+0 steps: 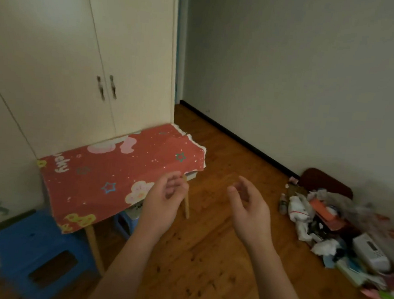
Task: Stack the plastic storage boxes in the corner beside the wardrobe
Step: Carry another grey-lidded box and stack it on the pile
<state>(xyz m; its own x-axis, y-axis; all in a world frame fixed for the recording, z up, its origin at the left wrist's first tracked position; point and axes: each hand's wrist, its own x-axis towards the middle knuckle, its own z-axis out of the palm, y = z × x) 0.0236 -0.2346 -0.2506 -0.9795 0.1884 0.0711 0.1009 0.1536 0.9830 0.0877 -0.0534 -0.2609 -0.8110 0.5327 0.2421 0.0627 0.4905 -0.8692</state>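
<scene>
Both hands raised at frame centre, palms facing each other; left hand (163, 201) and right hand (248, 205) had fingers loosely curled, holding nothing; no storage boxes in view; wardrobe (85, 53) stood upper left, corner floor (193, 120) beside it; red-clothed table (109, 175) lower left.

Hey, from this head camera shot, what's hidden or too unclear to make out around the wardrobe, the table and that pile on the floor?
Head view:
- Pile of clutter by the right wall: blurred, and cut off by the right edge; single items are hard to name.
- Small table: the red patterned cloth hides its top.
- Blue stool: blurred.
- Wardrobe: cut off by the top and left edges.
- Plastic storage boxes: none can be made out.
</scene>
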